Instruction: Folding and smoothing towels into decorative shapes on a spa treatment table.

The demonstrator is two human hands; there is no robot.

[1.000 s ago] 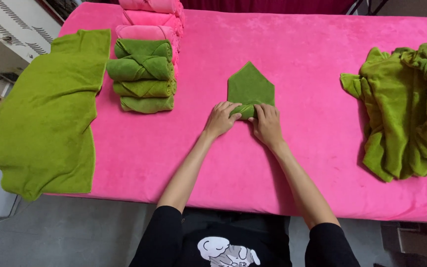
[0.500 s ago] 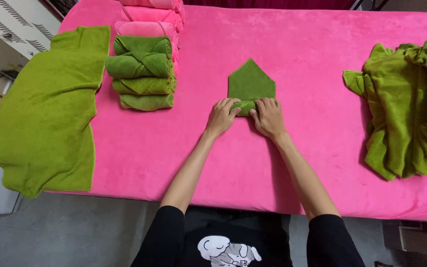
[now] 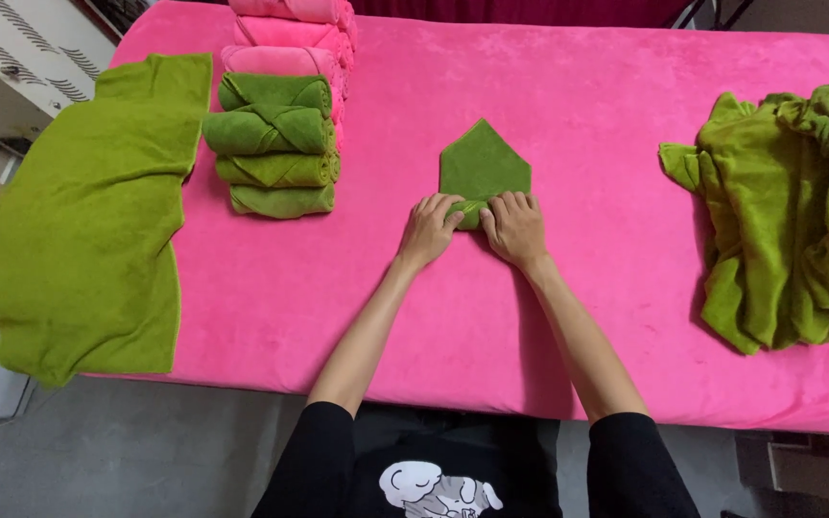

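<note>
Two bare arms reach out from the bottom of the view, over the near edge of a table with a bright pink cover (image 3: 568, 317). The left hand (image 3: 427, 230) and the right hand (image 3: 515, 228) sit side by side, close together, in the middle of the table. Both hands press down on the near end of a small green towel (image 3: 484, 168). The fingers of each hand are bent and curl over a rolled-up bit at the towel's near edge, so each hand has hold of that roll. The rest of the towel lies flat on the pink cover and comes to a point on its far side, like a little house.

To the left, a big green towel (image 3: 88, 240) lies spread out flat, hanging a bit over the table's left side. Just past it, beside the hands but well apart from them, is a row of rolled green towels (image 3: 275, 144). Farther back in the same row are rolled pink towels (image 3: 290, 38). Over on the right side sits a messy heap of green towels (image 3: 789, 211), not folded.
</note>
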